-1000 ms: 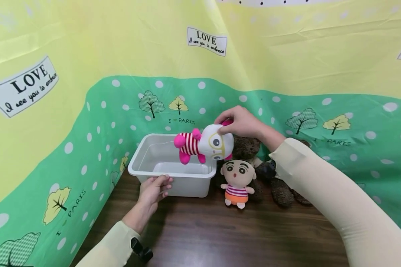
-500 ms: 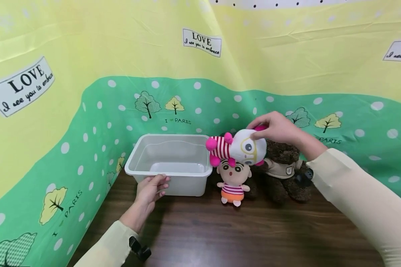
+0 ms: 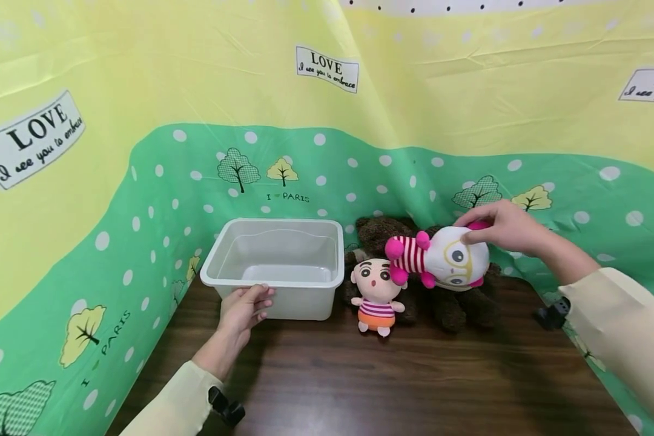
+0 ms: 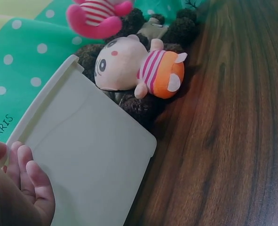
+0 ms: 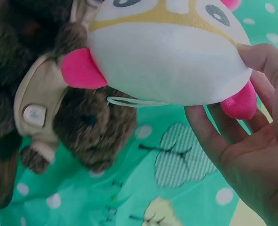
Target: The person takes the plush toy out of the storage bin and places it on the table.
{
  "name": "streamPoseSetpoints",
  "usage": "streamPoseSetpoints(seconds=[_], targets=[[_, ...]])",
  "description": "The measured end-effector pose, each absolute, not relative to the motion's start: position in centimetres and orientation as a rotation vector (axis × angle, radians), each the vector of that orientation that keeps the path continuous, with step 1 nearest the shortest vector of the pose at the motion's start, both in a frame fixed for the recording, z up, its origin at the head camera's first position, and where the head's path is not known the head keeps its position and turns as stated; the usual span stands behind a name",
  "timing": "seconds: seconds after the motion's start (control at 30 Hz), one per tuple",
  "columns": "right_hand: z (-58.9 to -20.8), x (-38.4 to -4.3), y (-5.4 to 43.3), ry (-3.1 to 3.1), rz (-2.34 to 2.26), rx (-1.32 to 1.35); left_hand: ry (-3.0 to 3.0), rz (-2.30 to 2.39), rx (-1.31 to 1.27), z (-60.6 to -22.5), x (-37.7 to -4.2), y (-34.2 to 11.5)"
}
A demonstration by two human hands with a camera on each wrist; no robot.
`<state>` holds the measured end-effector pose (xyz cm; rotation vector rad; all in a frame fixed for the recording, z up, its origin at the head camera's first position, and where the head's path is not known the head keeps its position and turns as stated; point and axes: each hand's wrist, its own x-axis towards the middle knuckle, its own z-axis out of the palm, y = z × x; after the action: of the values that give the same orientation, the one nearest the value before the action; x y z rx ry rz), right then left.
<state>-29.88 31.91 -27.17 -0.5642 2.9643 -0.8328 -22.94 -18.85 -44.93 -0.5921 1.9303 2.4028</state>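
My right hand [image 3: 509, 227] pinches a plush panda doll [image 3: 447, 260] by the side of its white head, near a pink ear. The doll is held sideways in the air, its red-striped body pointing left. It has yellow glasses; a white hanging loop [image 5: 134, 101] shows at its head in the right wrist view. My left hand [image 3: 240, 312] grips the front rim of a grey plastic bin [image 3: 305, 303], thumb on top and fingers below. The bin's inside shows nothing lying in it. A boy doll [image 3: 376, 309] in striped shirt and orange shorts sits just right of the bin.
Two dark brown teddy bears sit against the cloth backdrop [image 3: 316, 151]: one bear [image 3: 378, 230] behind the boy doll, another bear [image 3: 465, 309] in a beige shirt, partly covered by the panda. All stand on a dark wooden table [image 3: 360, 375].
My right hand has carried the panda doll from over the bin's right side rightward, across the boy doll, to in front of the right bear. My left hand stays on the bin's rim.
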Motion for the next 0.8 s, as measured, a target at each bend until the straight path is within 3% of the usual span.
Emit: streamPoseSetpoints(seconds=[0.3, 0.8], targets=[[-29.5, -28.1, 35.9, 2.926, -0.841, -0.500, 1.935, 2.404, -0.582, -45.0, -23.0, -18.8], [-36.8, -26.8, 38.6, 2.729, -0.999, -0.480, 1.938, 2.399, -0.603, -45.0, -22.9, -18.6]])
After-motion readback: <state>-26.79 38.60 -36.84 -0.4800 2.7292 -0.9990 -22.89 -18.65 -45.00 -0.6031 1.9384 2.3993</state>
